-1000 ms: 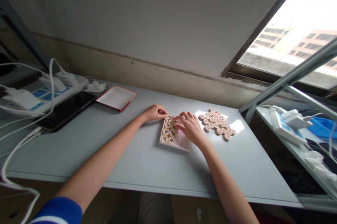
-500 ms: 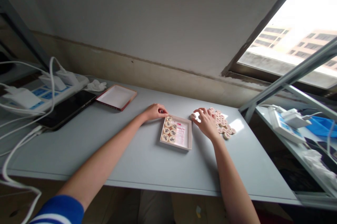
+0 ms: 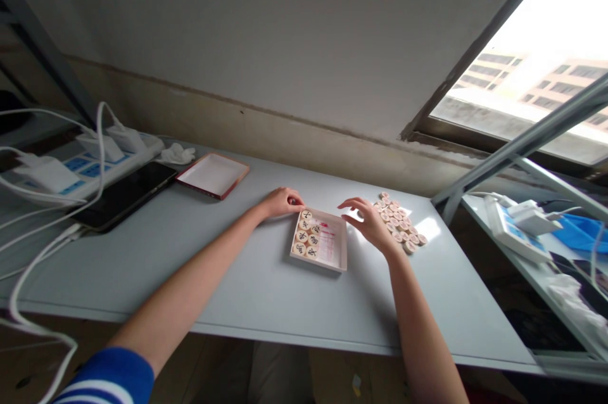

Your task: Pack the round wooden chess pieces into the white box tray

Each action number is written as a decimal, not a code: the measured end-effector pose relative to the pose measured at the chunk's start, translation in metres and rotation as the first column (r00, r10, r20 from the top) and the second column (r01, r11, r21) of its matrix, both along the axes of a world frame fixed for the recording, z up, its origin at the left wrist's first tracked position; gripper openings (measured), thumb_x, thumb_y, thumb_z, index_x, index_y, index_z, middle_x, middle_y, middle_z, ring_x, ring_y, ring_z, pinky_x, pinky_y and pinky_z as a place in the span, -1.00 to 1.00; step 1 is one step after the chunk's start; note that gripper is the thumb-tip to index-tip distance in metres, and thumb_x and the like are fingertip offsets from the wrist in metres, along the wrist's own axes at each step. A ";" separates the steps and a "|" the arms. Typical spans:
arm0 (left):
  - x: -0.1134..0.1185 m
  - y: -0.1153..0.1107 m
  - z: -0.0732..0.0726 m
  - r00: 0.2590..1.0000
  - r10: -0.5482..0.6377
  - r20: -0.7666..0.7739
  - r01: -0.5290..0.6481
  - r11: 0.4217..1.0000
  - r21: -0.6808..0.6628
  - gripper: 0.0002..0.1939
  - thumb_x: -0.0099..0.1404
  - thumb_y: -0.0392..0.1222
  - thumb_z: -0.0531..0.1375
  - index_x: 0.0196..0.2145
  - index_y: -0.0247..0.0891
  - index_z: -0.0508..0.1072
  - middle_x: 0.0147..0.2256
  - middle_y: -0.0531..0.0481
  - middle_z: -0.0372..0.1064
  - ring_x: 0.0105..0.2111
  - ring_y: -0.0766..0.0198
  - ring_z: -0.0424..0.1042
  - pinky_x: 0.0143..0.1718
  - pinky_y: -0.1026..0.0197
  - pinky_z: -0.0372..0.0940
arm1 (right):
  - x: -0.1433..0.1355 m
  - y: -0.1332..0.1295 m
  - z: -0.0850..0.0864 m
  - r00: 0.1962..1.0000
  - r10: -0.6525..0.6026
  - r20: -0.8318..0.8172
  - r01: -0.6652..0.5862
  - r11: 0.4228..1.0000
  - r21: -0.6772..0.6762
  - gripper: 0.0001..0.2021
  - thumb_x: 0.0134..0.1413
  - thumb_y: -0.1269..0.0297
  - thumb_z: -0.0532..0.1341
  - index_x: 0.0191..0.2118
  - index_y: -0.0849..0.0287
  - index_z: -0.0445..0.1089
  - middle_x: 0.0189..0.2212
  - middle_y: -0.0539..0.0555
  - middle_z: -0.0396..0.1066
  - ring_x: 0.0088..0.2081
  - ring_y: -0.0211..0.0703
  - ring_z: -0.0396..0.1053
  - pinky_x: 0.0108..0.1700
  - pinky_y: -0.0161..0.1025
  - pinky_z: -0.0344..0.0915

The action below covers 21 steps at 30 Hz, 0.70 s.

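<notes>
A shallow white box (image 3: pixel 342 246) lies on the grey table. Round wooden Chinese chess pieces (image 3: pixel 303 237) with dark characters fill its left part in two columns. The bare floor of its right part shows pink-red markings. My left hand (image 3: pixel 282 202) pinches the box's upper left corner between thumb and fingers. Just past the upper right corner hovers my right hand (image 3: pixel 373 224), its thumb and forefinger apart and no piece visible between the tips. To its right, several loose chess pieces (image 3: pixel 403 227) lie in a cluster, partly covered by the hand.
An upturned box lid (image 3: pixel 213 175) with a reddish rim rests at the back left. Further left are a black tablet or phone (image 3: pixel 128 195), a power strip (image 3: pixel 97 166) with chargers, and white cables (image 3: pixel 16 303). A metal frame bar (image 3: pixel 517 132) rises at the right.
My right hand has shifted left toward the box. The single piece by its fingertips no longer shows. My left hand stays at the box corner.
</notes>
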<state>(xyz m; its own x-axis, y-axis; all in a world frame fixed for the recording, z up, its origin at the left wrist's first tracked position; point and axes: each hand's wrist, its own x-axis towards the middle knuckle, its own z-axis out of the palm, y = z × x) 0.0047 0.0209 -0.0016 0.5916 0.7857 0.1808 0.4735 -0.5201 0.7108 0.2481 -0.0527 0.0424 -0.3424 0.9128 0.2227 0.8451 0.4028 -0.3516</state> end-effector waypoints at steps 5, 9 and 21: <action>0.000 -0.001 0.001 1.000 -0.003 0.013 0.004 1.000 -0.004 -0.77 0.10 -0.13 0.16 -0.40 -0.32 0.53 -0.39 -0.05 0.46 -0.38 0.29 0.33 -0.36 0.31 0.16 | -0.039 -0.011 -0.003 0.961 0.275 -0.034 -0.277 0.951 -0.139 -0.78 0.00 0.41 0.15 -0.18 0.08 0.35 -0.21 0.04 0.37 -0.17 -0.17 0.30 -0.14 -0.22 0.21; 0.000 0.000 0.000 1.000 -0.011 0.011 0.011 1.000 -0.002 -0.77 0.10 -0.12 0.16 -0.40 -0.32 0.53 -0.39 -0.05 0.46 -0.38 0.29 0.33 -0.35 0.31 0.16 | -0.046 -0.012 -0.008 0.971 0.238 -0.035 -0.241 0.964 -0.115 -0.84 -0.01 0.38 0.16 -0.23 0.12 0.34 -0.29 0.05 0.38 -0.24 -0.17 0.32 -0.17 -0.21 0.23; 0.000 0.002 -0.003 1.000 -0.020 0.020 0.020 1.000 -0.015 -0.76 0.11 -0.11 0.15 -0.40 -0.32 0.53 -0.40 -0.05 0.44 -0.39 0.29 0.31 -0.36 0.30 0.15 | 0.019 0.004 -0.006 0.990 -0.123 0.062 0.120 0.992 0.047 -0.79 0.10 0.26 0.03 -0.23 0.13 0.38 -0.25 0.11 0.36 -0.26 -0.10 0.32 -0.20 -0.13 0.21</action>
<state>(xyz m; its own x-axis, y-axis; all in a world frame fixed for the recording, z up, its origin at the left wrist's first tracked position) 0.0045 0.0229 -0.0044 0.6039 0.7764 0.1805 0.4489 -0.5184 0.7278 0.2675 -0.0489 0.0360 -0.2444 0.9386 0.2437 0.9091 0.3092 -0.2793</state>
